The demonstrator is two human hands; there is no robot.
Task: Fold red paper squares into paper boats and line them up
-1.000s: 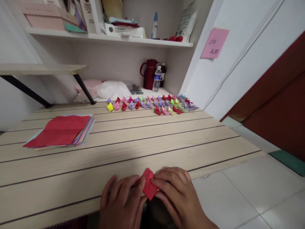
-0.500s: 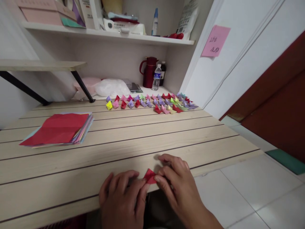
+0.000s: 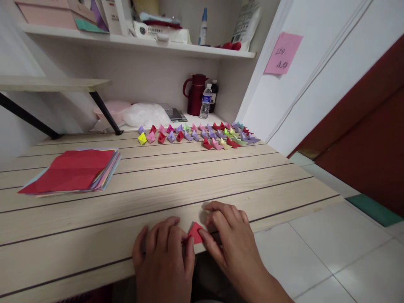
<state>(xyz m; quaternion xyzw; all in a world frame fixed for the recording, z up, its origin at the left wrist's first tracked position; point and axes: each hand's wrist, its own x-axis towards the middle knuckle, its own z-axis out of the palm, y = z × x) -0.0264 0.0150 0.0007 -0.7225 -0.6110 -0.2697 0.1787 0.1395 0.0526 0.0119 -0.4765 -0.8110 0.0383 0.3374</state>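
A small folded red paper (image 3: 196,234) lies at the table's front edge, between my two hands. My left hand (image 3: 166,248) grips its left corner between thumb and forefinger, the other fingers curled on the wood. The thumb of my right hand (image 3: 229,235) presses on the paper's right side, with the fingers bent and resting on the table beyond it. Towards the back stand several folded paper boats (image 3: 206,144) in rows, in red, pink, purple, yellow and green. On the left lies a stack of coloured paper sheets (image 3: 75,170), a creased red one on top.
A dark red thermos jug (image 3: 196,94) and a water bottle (image 3: 205,101) stand at the back under a white shelf (image 3: 142,44). At the left is a small raised shelf (image 3: 53,83) on black legs. The table's right edge drops to a tiled floor (image 3: 318,244).
The red paper now shows a flat, plain triangular face where creased layers showed before. My right thumb has slid left onto it. The view has shifted slightly.
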